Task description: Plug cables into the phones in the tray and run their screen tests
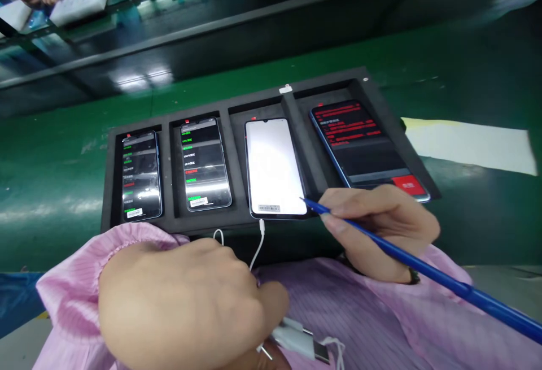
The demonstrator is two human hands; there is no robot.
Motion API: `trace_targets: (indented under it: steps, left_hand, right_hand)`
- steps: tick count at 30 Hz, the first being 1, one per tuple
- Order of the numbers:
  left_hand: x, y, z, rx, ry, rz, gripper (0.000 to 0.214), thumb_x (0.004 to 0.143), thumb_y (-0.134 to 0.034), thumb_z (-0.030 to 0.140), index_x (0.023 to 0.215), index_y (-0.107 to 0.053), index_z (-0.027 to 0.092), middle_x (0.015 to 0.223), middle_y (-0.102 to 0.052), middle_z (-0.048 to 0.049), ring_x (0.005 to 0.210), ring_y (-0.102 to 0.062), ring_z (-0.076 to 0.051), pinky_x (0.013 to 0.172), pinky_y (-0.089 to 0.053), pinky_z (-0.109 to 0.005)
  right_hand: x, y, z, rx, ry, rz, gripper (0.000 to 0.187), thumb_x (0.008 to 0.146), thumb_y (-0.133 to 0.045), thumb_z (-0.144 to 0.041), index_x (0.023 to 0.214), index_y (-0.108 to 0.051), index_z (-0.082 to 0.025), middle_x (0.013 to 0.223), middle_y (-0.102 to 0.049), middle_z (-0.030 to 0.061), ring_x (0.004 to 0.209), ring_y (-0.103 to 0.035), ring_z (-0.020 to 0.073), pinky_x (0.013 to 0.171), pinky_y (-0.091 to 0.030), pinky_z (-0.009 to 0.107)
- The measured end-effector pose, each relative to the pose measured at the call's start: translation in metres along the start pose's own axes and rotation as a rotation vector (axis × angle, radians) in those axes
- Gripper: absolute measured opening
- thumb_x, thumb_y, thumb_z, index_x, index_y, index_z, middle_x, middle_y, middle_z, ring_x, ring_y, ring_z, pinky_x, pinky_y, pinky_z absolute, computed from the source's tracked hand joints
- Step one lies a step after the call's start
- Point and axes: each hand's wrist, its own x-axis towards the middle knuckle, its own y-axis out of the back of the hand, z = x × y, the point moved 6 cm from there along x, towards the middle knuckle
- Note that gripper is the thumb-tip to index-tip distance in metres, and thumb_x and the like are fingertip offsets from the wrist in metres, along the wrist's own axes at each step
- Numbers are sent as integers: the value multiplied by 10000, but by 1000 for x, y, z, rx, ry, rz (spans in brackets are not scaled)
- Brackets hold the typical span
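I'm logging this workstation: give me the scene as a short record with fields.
Tray: black, four compartments, all occupied
Two left phones: dark screens, coloured text
Third phone from left: white screen, white cable at lower edge
Rightmost phone: dark screen, red text
Right hand: holds blue pen-shaped tool, tip at third phone's lower right; contact unclear
Left hand: beside grey plug; grip hidden

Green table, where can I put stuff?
Bare green table shows left of the black tray, between tray and dark ledge, and beyond the white paper. Crowded: the tray, a phone in each slot, and its near edge, with left hand, right hand, blue pen and white cable.
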Motion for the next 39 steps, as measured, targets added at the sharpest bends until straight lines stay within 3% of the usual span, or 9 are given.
trace_targets:
  steps: [3, 7, 14, 25, 30, 34, 39]
  left_hand:
    - [1, 2, 0, -23, 5, -2, 215, 880, -712, 406, 824, -669, 203, 554, -632, 7, 437, -577, -168, 394, -298, -247]
    - [1, 1, -1, -40, 26, -17, 211, 879, -707, 407, 832, -676, 204, 551, -618, 6, 450, -579, -163, 403, -314, -233]
    - [1, -1, -3, -42, 26, -1, 188, 886, -698, 389, 839, -684, 208, 554, -612, 10, 449, -563, -152, 441, -368, -229]
    - [2, 0, -3, -15, -10, 24, 213, 897, -700, 387, 819, -660, 193, 534, -597, 13, 436, -568, -155, 393, -300, -238]
    - [2, 1, -2, -28, -25, 48, 243, 896, -703, 387, 778, -635, 186, 517, -584, 11, 427, -559, -153, 396, -326, -242]
    - [1, 1, -1, -40, -24, 81, 254, 908, -680, 389, 758, -621, 193, 505, -559, 20, 419, -545, -146, 413, -365, -238]
    - [1, 0, -3, -68, -9, 110, 265, 935, -638, 384, 751, -609, 196, 491, -532, 25, 414, -523, -139, 436, -398, -237]
  right_hand:
    - [11, -8, -15, -116, 134, -164, 216, 840, -603, -29, 789, -520, -222, 578, -545, -54, 469, -544, 97, 442, -419, 224]
    - [16, -12, -20, -224, 166, -275, 287, 844, -591, -2, 726, -446, -220, 548, -514, -65, 452, -515, 79, 434, -410, 204]
    - [14, -13, -20, -279, 179, -297, 290, 843, -586, -5, 727, -439, -225, 561, -540, -59, 480, -554, 95, 453, -436, 210]
    - [17, -17, -21, -226, 172, -374, 303, 806, -541, 31, 683, -429, -222, 510, -460, -67, 414, -408, 72, 420, -344, 231]
    - [14, -13, -20, -196, 186, -317, 306, 815, -546, 28, 700, -425, -229, 503, -410, -75, 418, -388, 77, 420, -347, 242]
    - [10, -7, -19, -261, 186, -221, 303, 822, -569, 17, 717, -444, -238, 515, -445, -77, 427, -456, 85, 419, -379, 242]
    - [9, -11, -18, -285, 202, -291, 306, 813, -570, 13, 701, -443, -242, 503, -459, -75, 407, -455, 89, 409, -379, 252]
